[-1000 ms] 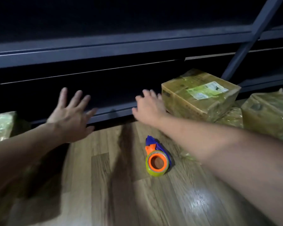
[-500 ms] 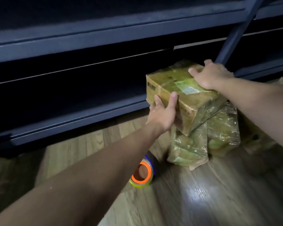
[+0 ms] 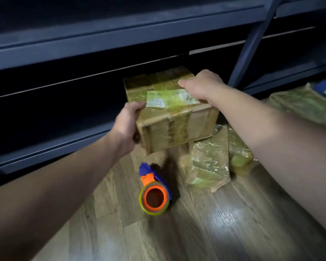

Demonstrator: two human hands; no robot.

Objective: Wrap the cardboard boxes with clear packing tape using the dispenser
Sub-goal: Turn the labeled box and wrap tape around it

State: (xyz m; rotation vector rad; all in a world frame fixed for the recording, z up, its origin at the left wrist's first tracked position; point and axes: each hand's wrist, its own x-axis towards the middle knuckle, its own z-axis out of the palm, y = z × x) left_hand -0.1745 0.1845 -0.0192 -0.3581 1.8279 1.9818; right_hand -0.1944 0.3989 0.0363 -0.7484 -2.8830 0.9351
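Observation:
A taped cardboard box [image 3: 177, 127] with a pale label on top is held in the air above the wooden floor. My left hand [image 3: 128, 123] grips its near left corner. My right hand [image 3: 201, 85] presses on its top far right side. Below it on the floor lies the tape dispenser [image 3: 154, 193], an orange spool with a blue handle and a roll of clear tape. Two wrapped boxes [image 3: 207, 162] stand on the floor to the right of the dispenser, under my right forearm.
A dark metal shelf rack [image 3: 102, 42] runs across the back, its diagonal brace [image 3: 252, 40] at the right. Another wrapped box [image 3: 301, 104] lies at the far right. The wooden floor [image 3: 196, 232] stretches in front of the dispenser.
Both hands reached from open over the floor to the box, took hold of it and lifted it off the stack, bringing it left and nearer. The dispenser has not moved.

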